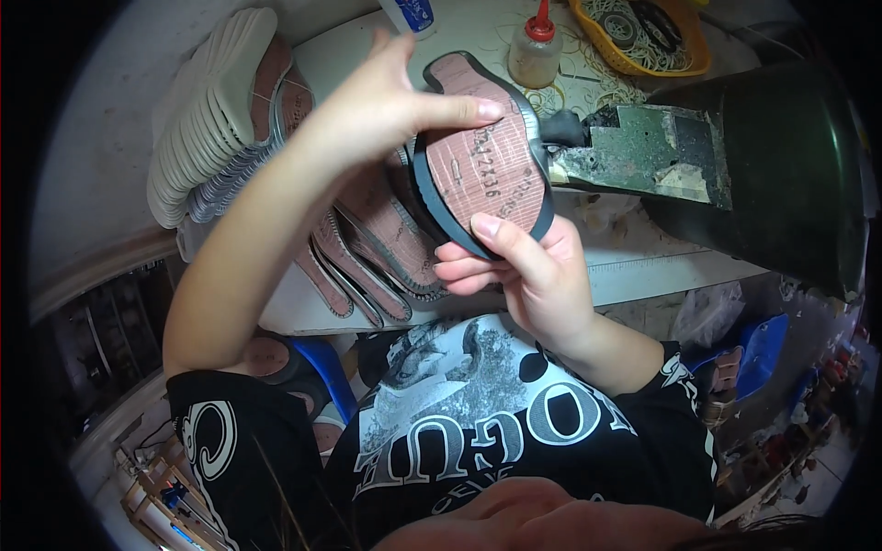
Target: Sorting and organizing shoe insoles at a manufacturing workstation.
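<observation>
1. From where I stand, the pink foot-shaped sole piece with a dark rim (482,156) is up in both hands, over the white surface (625,275).
2. The bare left hand (395,96) comes in at its ten o'clock, thumb pressed across the pink face; some fingers stick up behind, others I can't see.
3. The bare right hand (556,280) grips at five o'clock, thumb on the face, fingers curled beneath: clamped on it.
4. I'd judge the step in hand is steadying or positioning the piece. Any next move would call for both thumbs staying firm, minding the green-patched metal arm (643,151) at three o'clock; whether the two touch, I can't tell.
5. More pink foot-shaped pieces (390,234) lie at eight o'clock, a nested stack of cream foot-shaped pieces (216,119) at nine.
6. The clear bottle with a red nozzle (533,60) is at one o'clock, the yellow plastic basket (694,62) at two.
7. As for writing: dark handwritten marks run over the pink face, pale lettering crosses the black printed T-shirt (478,395) at six o'clock, and the blue-and-white container (411,14) at eleven carries print.
</observation>
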`<control>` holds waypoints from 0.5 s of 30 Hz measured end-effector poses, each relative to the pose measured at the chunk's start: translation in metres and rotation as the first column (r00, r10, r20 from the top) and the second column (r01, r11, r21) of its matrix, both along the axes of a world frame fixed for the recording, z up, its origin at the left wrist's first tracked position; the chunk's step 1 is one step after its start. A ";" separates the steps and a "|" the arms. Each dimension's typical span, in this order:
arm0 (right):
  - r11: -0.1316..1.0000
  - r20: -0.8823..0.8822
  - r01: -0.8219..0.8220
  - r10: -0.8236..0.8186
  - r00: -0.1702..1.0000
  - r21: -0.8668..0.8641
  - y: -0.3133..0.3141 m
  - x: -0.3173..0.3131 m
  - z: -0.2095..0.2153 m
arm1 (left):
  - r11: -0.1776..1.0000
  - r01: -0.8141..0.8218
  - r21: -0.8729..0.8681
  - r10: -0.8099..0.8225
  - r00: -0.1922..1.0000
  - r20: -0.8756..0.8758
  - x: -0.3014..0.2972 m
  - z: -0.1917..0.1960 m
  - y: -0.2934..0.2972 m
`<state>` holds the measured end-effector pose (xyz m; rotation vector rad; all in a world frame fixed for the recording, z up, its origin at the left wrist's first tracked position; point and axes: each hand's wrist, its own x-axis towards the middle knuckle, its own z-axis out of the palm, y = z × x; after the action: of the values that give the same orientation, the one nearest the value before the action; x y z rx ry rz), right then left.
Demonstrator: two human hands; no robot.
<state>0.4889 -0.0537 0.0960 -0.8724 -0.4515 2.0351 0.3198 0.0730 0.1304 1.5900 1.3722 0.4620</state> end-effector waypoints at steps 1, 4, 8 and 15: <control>1.000 -0.006 0.021 -0.021 1.000 0.006 -0.003 0.001 0.004 | 0.984 0.125 0.124 -0.113 0.989 -0.100 -0.006 -0.010 0.011; 0.998 -0.018 0.051 -0.052 0.998 -0.033 0.001 0.003 0.010 | 0.801 0.596 -0.063 -0.590 0.803 0.085 0.005 0.005 0.036; 0.994 -0.031 0.077 -0.079 0.996 -0.076 0.003 0.005 0.014 | 0.761 0.635 -0.132 -0.644 0.763 -0.046 0.010 0.011 0.044; 0.981 -0.054 0.126 -0.135 0.989 -0.144 0.008 0.010 0.016 | 0.832 0.554 0.006 -0.506 0.764 -0.400 0.006 0.035 0.018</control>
<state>0.4990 -0.0458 0.1120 -0.8946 -0.2114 1.9852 0.3257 0.0913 0.1657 2.1624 1.0957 -0.1278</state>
